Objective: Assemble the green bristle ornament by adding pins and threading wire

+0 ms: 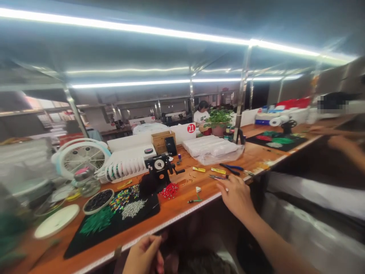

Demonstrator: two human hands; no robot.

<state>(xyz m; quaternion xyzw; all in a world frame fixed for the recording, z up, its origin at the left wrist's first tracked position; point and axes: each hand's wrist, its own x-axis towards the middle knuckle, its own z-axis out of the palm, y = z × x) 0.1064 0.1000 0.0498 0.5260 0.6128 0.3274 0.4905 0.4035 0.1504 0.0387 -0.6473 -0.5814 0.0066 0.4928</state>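
Observation:
My left hand [145, 254] is low in front of the bench edge, fingers curled and thumb against the index finger; anything inside them is hidden. My right hand [236, 195] reaches over the bench's front edge, fingers stretched out at a slim pointed metal tool [217, 177] lying on the wood. Just behind that tool lie pliers with dark blue handles [232, 169] and two yellow-handled tools [218, 171]. Left of my right hand are a small white piece [198, 189] and a short green piece with a dark end [195, 200].
A black hand-crank machine [159, 167] stands mid-bench, red beads [169, 190] beside it. A black mat [139, 217] bears green strips, silver bits and coloured beads. Nearby are a dish of black pieces [98, 201], a fan [82, 160] and plastic-wrapped white packs [211, 146]. Other people sit farther off.

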